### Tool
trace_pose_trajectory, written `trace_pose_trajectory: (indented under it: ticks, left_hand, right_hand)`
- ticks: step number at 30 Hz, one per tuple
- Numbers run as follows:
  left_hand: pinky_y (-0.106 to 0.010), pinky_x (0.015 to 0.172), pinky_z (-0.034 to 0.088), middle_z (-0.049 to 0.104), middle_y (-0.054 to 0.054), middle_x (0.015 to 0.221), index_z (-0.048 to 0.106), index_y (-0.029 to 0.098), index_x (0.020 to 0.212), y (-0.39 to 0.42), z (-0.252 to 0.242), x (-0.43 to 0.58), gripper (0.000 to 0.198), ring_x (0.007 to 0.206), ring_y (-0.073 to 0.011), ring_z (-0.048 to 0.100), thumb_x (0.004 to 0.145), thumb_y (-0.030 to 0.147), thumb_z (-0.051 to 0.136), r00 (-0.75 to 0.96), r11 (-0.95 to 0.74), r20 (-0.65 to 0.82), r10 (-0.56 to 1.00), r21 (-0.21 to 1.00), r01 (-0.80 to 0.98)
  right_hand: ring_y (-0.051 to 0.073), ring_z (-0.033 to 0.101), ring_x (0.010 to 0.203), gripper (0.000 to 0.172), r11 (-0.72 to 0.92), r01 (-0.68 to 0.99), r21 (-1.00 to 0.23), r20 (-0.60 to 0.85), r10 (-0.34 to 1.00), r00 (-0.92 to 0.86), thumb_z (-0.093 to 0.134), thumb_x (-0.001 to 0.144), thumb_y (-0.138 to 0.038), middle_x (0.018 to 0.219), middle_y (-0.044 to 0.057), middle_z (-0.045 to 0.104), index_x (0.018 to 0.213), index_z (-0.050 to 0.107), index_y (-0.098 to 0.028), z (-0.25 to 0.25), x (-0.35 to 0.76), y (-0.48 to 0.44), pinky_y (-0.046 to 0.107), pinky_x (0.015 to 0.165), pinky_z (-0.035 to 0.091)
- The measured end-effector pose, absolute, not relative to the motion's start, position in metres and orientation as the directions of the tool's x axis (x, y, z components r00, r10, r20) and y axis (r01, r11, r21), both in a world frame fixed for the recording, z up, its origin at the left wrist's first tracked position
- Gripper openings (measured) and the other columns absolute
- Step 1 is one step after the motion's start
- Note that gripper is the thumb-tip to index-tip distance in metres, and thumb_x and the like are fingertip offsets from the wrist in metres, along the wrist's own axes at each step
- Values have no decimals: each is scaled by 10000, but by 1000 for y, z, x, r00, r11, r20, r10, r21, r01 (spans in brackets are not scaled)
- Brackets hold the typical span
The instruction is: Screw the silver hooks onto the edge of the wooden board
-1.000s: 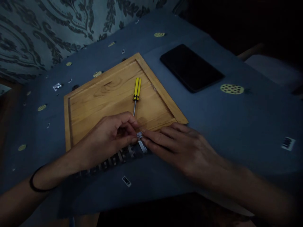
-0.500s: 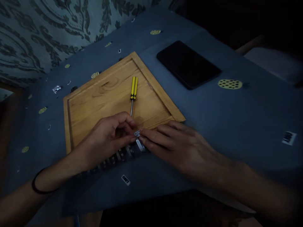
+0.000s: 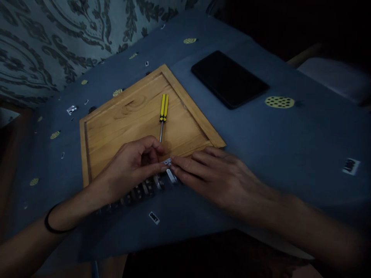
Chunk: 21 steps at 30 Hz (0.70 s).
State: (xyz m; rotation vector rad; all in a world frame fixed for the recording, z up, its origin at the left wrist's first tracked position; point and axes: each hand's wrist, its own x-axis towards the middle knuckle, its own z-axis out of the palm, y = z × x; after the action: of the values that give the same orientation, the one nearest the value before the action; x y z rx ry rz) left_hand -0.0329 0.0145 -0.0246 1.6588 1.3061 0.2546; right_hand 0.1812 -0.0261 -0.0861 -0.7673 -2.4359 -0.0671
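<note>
My left hand (image 3: 130, 162) pinches a small silvery metal piece with a cross-head screw (image 3: 166, 162) between its thumb and fingers. The fingertips of my right hand (image 3: 214, 173) grip the same piece from the other side. Just below it a bright metal strip (image 3: 171, 176) sticks up at the near edge of a wooden board with a raised rim (image 3: 191, 110). Several similar metal parts (image 3: 147, 187) line up along that edge, partly hidden by my left hand. On the board lies a screwdriver with a yellow and black handle (image 3: 164, 108), its tip behind my left hand.
A black flat device (image 3: 230, 79), like a phone or tablet, lies right of the board on a blue patterned tablecloth (image 3: 261, 154). Left of the board is a loose shiny metal part (image 3: 72, 110). A patterned wall (image 3: 75, 34) rises at the back left.
The small metal piece has tilted slightly between my fingertips, which have barely moved. The whole view has shifted a little. The screwdriver stays on the board.
</note>
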Motion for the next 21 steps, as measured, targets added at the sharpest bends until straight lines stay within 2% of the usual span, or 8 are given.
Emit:
trace_pose_trajectory:
  ticks: [5,9,12,15,18,21]
  left_hand:
    - [-197,529,419,567,54,652,610,177,895,15,-19,-35,217,575,-92,524,793,318,740,398,54,-368,841,787,614]
    - [-216,529,427,640,31,691,629,198,936,10,-11,-42,143,585,-111,574,882,326,660,390,-41,-289,875,757,652]
    - [-262,625,470,697,-2,800,664,206,978,-3,-8,-48,158,710,-149,630,935,356,642,401,-230,-136,906,636,737]
    - [-357,793,490,702,-45,975,662,220,1106,-21,-10,-52,236,934,-222,625,974,412,628,508,-467,17,861,421,778]
    - [-454,880,471,668,-103,1112,622,191,1234,-38,-16,-51,408,1042,-287,566,965,498,627,552,-539,19,834,247,805]
    - [-496,904,448,646,-125,1122,616,148,1245,-47,-25,-46,484,1066,-310,537,940,522,653,559,-562,70,826,184,807]
  right_hand:
    - [169,657,795,379,835,536,-123,556,505,-660,370,1008,-42,1038,51,791,1023,736,-140,-85,181,-26,336,741,533]
    - [172,676,825,374,836,535,-118,576,497,-650,376,1008,-41,1060,43,795,1033,738,-131,-86,181,-26,335,754,533]
    - [166,683,856,346,833,544,-104,581,494,-647,408,1000,-39,1088,42,795,1053,735,-141,-87,181,-27,332,786,534]
    - [161,683,867,353,833,546,-95,564,497,-660,414,991,-40,1111,40,794,1079,734,-159,-87,181,-27,328,796,542]
    - [164,685,873,391,823,559,-99,573,507,-644,377,993,-46,1109,36,795,1063,742,-168,-88,181,-27,326,798,548]
    - [173,683,917,385,816,572,-83,580,506,-638,391,983,-48,1138,40,788,1076,741,-177,-91,182,-27,333,830,550]
